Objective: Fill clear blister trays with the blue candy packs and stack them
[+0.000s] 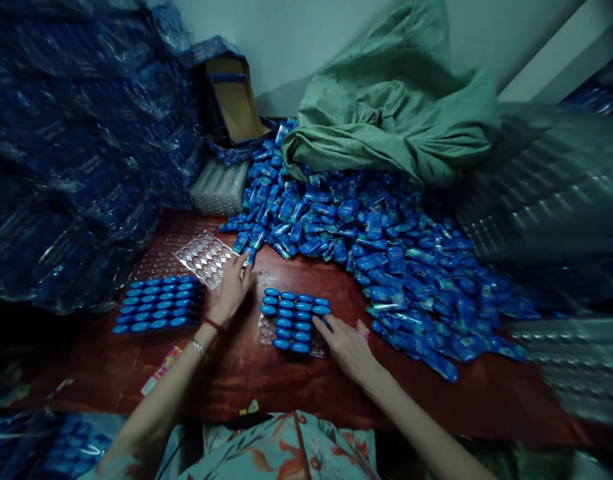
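In the middle of the bench (226, 383) we have a clear plastic tray (265, 335), partly filled with glossy blue ovals (300, 327) in rows, its bare cups showing at the near left and near right. Our right hand (349, 347) is at the right side of these rows, palm down, its bent fingers against the outer ovals; we cannot tell whether it grips one. Our left hand (231, 287) reaches farther off, fingertips at a blue packet (249, 256) on the near left edge of a wide heap (386, 250) of such packets; whether it pinches that packet, we cannot tell. Just left of this hand lies a clear blister sheet (206, 260), and nearer left a neat block of blue ovals (159, 305). Beyond the heap we see a crumpled green sack (391, 123), and to its left an open box (236, 103). Film-wrapped blue stacks (71, 153) rise at the far left; clear trays (526, 173) are piled right.
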Action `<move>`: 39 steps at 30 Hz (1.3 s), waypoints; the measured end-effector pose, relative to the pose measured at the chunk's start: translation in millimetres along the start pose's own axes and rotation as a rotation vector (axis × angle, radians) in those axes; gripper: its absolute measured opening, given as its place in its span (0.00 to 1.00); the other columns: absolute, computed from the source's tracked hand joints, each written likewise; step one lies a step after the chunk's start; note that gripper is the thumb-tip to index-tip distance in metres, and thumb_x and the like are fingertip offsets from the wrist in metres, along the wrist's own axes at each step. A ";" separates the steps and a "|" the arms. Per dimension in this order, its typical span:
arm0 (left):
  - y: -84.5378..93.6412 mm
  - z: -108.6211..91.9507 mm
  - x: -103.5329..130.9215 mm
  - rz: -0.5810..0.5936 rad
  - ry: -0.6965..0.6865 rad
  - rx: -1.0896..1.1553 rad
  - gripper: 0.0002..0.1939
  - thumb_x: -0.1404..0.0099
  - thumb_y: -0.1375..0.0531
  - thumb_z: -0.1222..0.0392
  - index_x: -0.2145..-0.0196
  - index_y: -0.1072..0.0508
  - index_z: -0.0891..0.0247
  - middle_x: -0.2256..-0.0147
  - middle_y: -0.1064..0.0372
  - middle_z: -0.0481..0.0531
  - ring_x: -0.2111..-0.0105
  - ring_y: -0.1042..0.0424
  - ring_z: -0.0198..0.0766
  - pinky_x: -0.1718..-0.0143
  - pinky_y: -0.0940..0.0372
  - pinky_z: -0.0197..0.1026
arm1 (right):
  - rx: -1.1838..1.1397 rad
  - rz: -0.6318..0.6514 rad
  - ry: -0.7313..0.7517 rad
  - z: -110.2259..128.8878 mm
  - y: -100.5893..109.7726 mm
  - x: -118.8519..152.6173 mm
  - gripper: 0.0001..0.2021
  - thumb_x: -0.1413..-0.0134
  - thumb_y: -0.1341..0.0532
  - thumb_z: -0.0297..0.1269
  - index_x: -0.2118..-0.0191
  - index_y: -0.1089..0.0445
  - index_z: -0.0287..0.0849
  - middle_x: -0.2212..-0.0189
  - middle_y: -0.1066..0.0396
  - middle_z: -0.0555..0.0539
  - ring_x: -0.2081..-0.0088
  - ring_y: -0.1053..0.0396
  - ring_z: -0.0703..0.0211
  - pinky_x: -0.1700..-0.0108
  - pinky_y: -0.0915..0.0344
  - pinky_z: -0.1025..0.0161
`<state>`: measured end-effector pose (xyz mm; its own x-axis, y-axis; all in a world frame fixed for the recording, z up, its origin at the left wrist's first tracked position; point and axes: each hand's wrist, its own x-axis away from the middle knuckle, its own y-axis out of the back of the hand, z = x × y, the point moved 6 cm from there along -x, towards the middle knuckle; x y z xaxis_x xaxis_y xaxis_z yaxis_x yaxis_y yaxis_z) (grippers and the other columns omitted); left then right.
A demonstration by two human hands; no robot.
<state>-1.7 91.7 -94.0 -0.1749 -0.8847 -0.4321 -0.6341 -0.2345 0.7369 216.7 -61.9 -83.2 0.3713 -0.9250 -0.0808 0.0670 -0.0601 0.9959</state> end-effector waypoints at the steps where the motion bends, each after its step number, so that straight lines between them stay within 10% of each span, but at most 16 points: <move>1: -6.4 6.1 -15.5 0.051 0.043 -0.090 0.18 0.34 0.48 0.59 0.48 0.35 0.68 0.57 0.32 0.64 0.56 0.33 0.49 0.53 0.38 0.52 | -0.032 -0.076 0.001 -0.7 1.7 4.8 0.19 0.41 0.50 0.23 0.47 0.36 0.43 0.58 0.29 0.42 0.64 0.29 0.57 0.64 0.32 0.60; 5: -31.7 20.4 -51.7 0.236 0.113 -0.304 0.20 0.40 0.43 0.61 0.51 0.34 0.75 0.60 0.31 0.70 0.56 0.33 0.56 0.55 0.39 0.55 | -0.179 -0.334 -0.080 -14.4 14.9 23.8 0.12 0.37 0.48 0.32 0.51 0.33 0.41 0.58 0.28 0.42 0.60 0.29 0.59 0.59 0.34 0.63; 10: -34.5 14.5 -39.5 0.271 0.043 -0.171 0.22 0.40 0.47 0.68 0.47 0.37 0.69 0.59 0.29 0.63 0.60 0.30 0.48 0.59 0.37 0.47 | -0.086 -0.455 -0.503 -83.9 37.3 45.8 0.11 0.38 0.49 0.35 0.62 0.30 0.42 0.70 0.33 0.45 0.66 0.35 0.56 0.63 0.37 0.61; 17: 28.3 -9.5 18.6 -0.084 0.109 0.085 0.10 0.36 0.44 0.55 0.61 0.29 0.62 0.64 0.29 0.53 0.63 0.32 0.42 0.57 0.37 0.47 | 0.159 -0.042 -0.462 -142.1 24.2 19.1 0.14 0.42 0.46 0.33 0.52 0.32 0.39 0.58 0.33 0.35 0.59 0.38 0.46 0.63 0.40 0.55; 22: 34.8 -24.4 64.8 -0.103 0.249 0.426 0.09 0.37 0.42 0.57 0.60 0.32 0.62 0.66 0.30 0.49 0.66 0.30 0.36 0.64 0.32 0.39 | -0.070 -0.118 -0.523 -130.6 23.9 9.8 0.14 0.39 0.50 0.37 0.57 0.32 0.36 0.66 0.31 0.37 0.61 0.34 0.46 0.61 0.37 0.54; 26: 37.1 -17.4 104.6 -0.249 0.324 0.449 0.15 0.39 0.40 0.58 0.54 0.33 0.61 0.59 0.31 0.52 0.61 0.29 0.37 0.58 0.31 0.41 | -0.670 -0.306 -0.671 -108.2 24.6 38.1 0.21 0.41 0.46 0.43 0.44 0.41 0.43 0.64 0.30 0.44 0.70 0.30 0.57 0.66 0.31 0.59; 30: 29.6 -15.8 127.9 -0.187 0.245 0.404 0.14 0.38 0.40 0.59 0.55 0.32 0.61 0.61 0.30 0.52 0.63 0.28 0.37 0.60 0.29 0.43 | -1.104 -0.355 -0.733 -71.1 5.6 60.6 0.17 0.47 0.39 0.44 0.53 0.33 0.44 0.63 0.28 0.46 0.67 0.27 0.58 0.63 0.27 0.59; 39: 13.3 -37.7 113.3 0.175 -0.371 0.175 0.20 0.33 0.50 0.70 0.46 0.34 0.57 0.57 0.29 0.56 0.59 0.28 0.36 0.60 0.29 0.38 | -0.650 -0.397 -0.304 -24.5 -17.8 52.6 0.14 0.41 0.48 0.29 0.53 0.30 0.46 0.59 0.27 0.44 0.57 0.29 0.57 0.56 0.29 0.55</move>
<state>-1.5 -26.8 -113.5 -0.5289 -0.6931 -0.4898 -0.6834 0.0056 0.7301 257.7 -100.3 -106.1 -0.0543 -0.9474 -0.3155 0.6985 -0.2619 0.6660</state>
